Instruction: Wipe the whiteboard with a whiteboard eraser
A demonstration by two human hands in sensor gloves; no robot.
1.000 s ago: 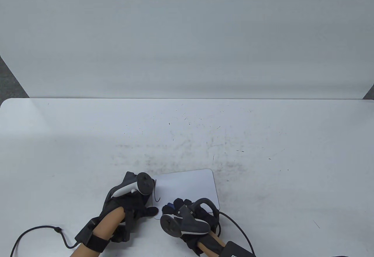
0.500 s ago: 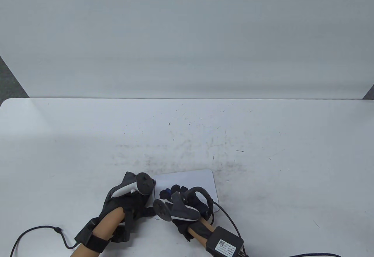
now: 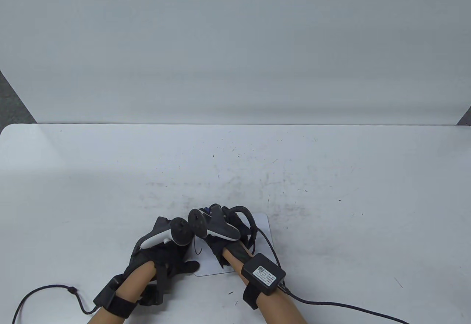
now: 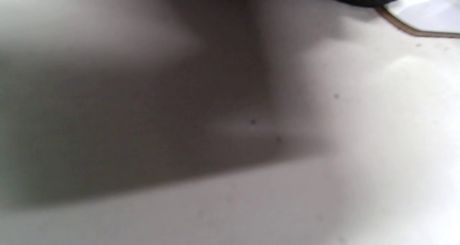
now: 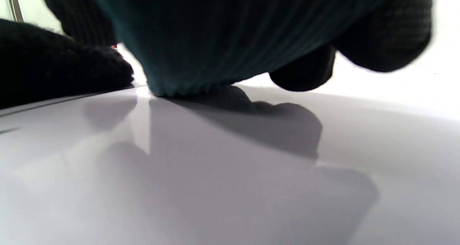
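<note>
A small white whiteboard (image 3: 265, 232) lies flat at the table's near middle. A short black pen mark (image 3: 199, 252) shows near its left edge. My right hand (image 3: 217, 215) grips a dark blue eraser (image 3: 208, 211) and presses it on the board's far left part. In the right wrist view the ribbed eraser (image 5: 215, 40) sits on the glossy board (image 5: 222, 173) with my gloved fingers (image 5: 388, 33) around it. My left hand (image 3: 173, 254) rests at the board's left edge, thumb (image 3: 189, 266) on the near left corner, holding nothing.
The white table (image 3: 331, 176) carries faint grey smudges and small dark specks beyond the board. A white backdrop (image 3: 235, 44) stands behind it. Cables (image 3: 331, 303) trail from both wrists along the near edge. The left wrist view is a blurred table surface (image 4: 359, 148).
My right hand has slid the eraser from the board's near edge up to its far left part. The left hand and the board have not moved.
</note>
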